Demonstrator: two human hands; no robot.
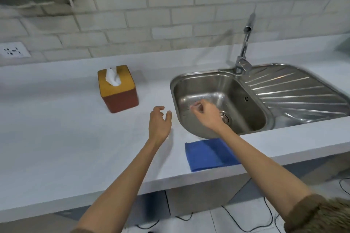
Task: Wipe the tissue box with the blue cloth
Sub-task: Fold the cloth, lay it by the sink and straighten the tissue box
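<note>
The tissue box (118,91) has a yellow top and brown-red sides, with a white tissue sticking out; it stands on the white counter left of the sink. A folded blue cloth (208,154) lies flat near the counter's front edge, partly under my right forearm. My left hand (160,121) hovers above the counter between box and sink, fingers apart and empty. My right hand (205,112) is over the sink basin with its fingers curled loosely; nothing shows in it. Neither hand touches the box or the cloth.
A steel sink (191,79) with a ribbed draining board (295,92) fills the right side, its tap (244,51) at the back. A wall socket (13,50) sits at far left on the tiled wall. Cables trail on the floor (246,219) below the counter.
</note>
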